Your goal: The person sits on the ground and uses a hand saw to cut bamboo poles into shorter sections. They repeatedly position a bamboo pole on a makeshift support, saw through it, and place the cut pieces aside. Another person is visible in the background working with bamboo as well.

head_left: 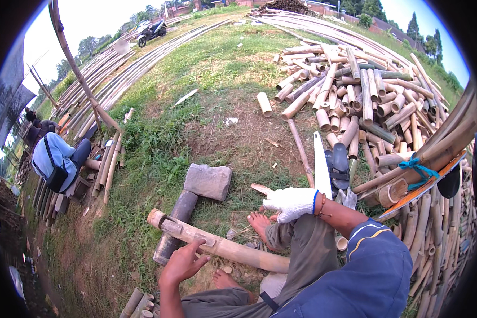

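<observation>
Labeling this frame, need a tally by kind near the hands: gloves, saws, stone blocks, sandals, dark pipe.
White glove: 1
Hand saw: 1
Grey stone block: 1
Dark sandals: 2
Dark pipe: 1
Total: 6

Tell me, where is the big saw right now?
In the head view, the long white-bladed hand saw lies on the ground right of centre, just beyond the white-gloved right hand, beside a pair of dark sandals and before the pile of cut bamboo pieces.
</observation>
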`<state>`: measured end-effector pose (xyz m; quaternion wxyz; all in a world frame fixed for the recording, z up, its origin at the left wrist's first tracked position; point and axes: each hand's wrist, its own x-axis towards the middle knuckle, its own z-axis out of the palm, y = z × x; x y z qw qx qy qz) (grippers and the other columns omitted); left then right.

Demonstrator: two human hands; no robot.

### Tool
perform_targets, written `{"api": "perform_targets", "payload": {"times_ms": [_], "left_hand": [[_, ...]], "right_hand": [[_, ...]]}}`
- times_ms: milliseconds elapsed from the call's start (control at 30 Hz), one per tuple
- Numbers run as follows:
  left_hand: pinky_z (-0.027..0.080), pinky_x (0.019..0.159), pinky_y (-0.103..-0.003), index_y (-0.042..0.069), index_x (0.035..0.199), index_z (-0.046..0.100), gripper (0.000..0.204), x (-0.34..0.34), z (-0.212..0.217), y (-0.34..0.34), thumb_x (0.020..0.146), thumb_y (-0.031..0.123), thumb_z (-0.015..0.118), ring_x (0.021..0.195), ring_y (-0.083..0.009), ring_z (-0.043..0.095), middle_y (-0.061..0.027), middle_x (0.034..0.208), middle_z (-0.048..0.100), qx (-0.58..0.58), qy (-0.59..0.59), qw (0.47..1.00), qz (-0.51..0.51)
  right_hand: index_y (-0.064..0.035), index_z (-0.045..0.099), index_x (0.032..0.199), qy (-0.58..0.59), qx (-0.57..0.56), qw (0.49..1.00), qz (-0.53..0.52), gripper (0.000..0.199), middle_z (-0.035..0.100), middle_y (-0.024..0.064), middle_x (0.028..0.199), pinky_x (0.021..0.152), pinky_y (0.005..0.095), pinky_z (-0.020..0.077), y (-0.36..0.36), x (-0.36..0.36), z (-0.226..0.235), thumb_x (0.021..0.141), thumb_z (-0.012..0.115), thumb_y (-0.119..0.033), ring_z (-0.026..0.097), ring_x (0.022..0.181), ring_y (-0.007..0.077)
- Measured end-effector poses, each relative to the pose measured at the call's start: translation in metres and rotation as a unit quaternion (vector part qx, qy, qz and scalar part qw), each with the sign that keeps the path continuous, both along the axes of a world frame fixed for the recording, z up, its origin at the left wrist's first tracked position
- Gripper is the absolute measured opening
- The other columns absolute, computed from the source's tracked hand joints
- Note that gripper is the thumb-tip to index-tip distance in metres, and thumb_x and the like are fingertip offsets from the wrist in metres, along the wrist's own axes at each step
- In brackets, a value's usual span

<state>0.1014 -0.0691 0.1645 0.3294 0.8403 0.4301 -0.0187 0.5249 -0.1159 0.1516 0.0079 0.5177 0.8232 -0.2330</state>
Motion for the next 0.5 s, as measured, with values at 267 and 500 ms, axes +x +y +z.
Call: {"api": "perform_targets", "payload": {"times_ms": [267,500], "left_hand": [[0.059,0.099,-0.051,0.006,0.15,0.061,0.062,0.002,-0.003,0.0,0.1,0.036,0.08,0.114,-0.0432,0.075,-0.0247,0.121,0.078,0.005,-0.006,0.999,-0.033],[0.058,0.099,-0.056,0.008,0.15,0.06,0.059,-0.003,-0.013,-0.001,0.102,0.038,0.075,0.113,-0.0472,0.074,-0.0281,0.118,0.078,0.01,-0.008,0.999,-0.037]], "right_hand": [[-0.0125,0.067,0.145,0.025,0.076,0.994,-0.069,0.056,0.069,0.025,0.137,0.1,0.056,0.0573,-0.013,-0.003,0.01,0.096,0.075,-0.036,0.068,0.12,0.046],[-0.0133,0.069,0.139,0.028,0.088,0.992,-0.09,0.048,0.072,0.0186,0.121,0.096,0.0542,0.0581,-0.014,-0.013,0.022,0.095,0.08,-0.031,0.069,0.114,0.0427]]}}
